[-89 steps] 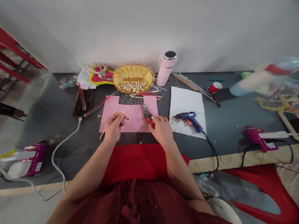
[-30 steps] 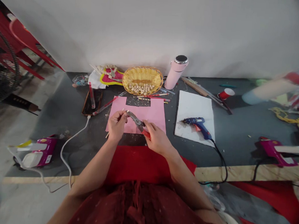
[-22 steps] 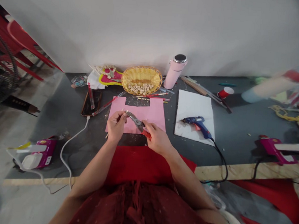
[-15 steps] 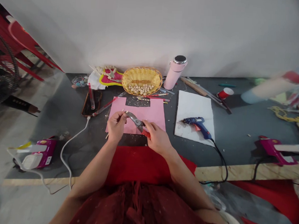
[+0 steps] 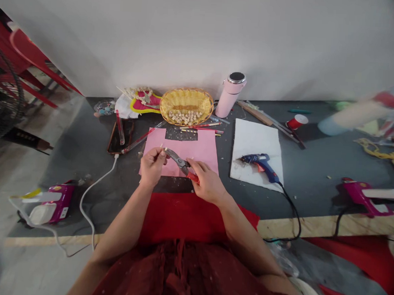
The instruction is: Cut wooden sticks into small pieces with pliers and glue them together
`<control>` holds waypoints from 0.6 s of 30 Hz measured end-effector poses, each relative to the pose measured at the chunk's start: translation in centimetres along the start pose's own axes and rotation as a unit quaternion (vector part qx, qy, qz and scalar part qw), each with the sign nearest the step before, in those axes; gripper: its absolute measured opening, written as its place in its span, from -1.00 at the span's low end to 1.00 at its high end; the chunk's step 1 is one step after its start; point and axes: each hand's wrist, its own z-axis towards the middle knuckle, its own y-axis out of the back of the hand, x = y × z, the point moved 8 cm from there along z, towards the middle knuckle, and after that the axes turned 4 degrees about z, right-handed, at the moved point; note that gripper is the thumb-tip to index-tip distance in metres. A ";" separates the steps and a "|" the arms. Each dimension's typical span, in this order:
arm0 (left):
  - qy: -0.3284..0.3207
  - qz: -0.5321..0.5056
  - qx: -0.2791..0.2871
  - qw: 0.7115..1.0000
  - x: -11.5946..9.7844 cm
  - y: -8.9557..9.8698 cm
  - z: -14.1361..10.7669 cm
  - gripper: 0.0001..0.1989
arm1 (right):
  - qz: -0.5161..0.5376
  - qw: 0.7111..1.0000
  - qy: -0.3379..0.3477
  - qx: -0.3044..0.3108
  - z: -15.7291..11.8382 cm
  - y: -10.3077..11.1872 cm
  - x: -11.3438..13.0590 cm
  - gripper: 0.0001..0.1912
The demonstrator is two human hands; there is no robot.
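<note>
My right hand (image 5: 206,180) is wrapped round the red handles of pliers-like cutters (image 5: 181,162), whose grey jaws point left. At the tip of the jaws, my left hand (image 5: 152,166) pinches a small pale stick (image 5: 161,146), mostly hidden by the fingers. Both hands are above a pink sheet (image 5: 206,148) on the dark table. Behind it stands a yellow wicker basket (image 5: 187,98) with several small pale pieces (image 5: 184,117) in it. Pencils or thin sticks (image 5: 201,131) lie between the basket and the sheet.
A blue glue gun (image 5: 261,164) rests on a white board (image 5: 256,135) to the right. Behind stands a pink bottle (image 5: 230,96). At the left are a phone (image 5: 127,132) with a white cable and a purple power strip (image 5: 61,203). Another person's arm (image 5: 355,115) reaches in from the right.
Both hands stay in nearly the same place above the pink sheet, with the cutters' jaws shifted very slightly left beside my left fingertips. The grips look unchanged.
</note>
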 end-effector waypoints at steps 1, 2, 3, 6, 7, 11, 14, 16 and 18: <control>-0.002 0.001 0.001 1.000 0.0 0.0 0.0 -0.78 | 0.002 1.000 -0.002 0.001 0.0 0.0 0.0 -0.28; -0.006 0.006 0.001 1.000 0.0 0.1 0.0 -0.79 | 0.003 1.000 -0.005 0.003 0.0 0.0 0.0 -0.28; -0.011 0.013 0.001 1.000 0.0 0.1 0.1 -0.79 | 0.002 1.000 -0.009 0.005 0.0 0.0 0.0 -0.28; -0.019 0.037 -0.005 0.999 -0.1 0.2 0.0 -0.80 | -0.010 1.000 -0.023 0.009 -0.1 0.1 0.0 -0.29; -0.020 0.045 -0.006 0.999 -0.1 0.3 0.0 -0.81 | -0.016 0.999 -0.027 0.010 -0.1 0.1 0.0 -0.30; -0.015 0.045 -0.010 0.999 -0.2 0.1 -0.1 -0.80 | -0.036 0.998 -0.042 0.010 -0.2 0.2 0.0 -0.32; -0.004 0.021 -0.016 1.000 -0.1 0.0 -0.1 -0.80 | -0.035 0.998 -0.050 0.004 -0.2 0.0 0.0 -0.32; -0.003 -0.001 -0.012 1.000 0.0 -0.1 0.0 -0.80 | -0.022 0.998 -0.054 0.000 -0.1 -0.1 -0.1 -0.33; -0.009 -0.011 -0.005 1.000 0.0 -0.2 0.1 -0.81 | -0.009 0.999 -0.053 -0.001 -0.1 -0.3 -0.2 -0.33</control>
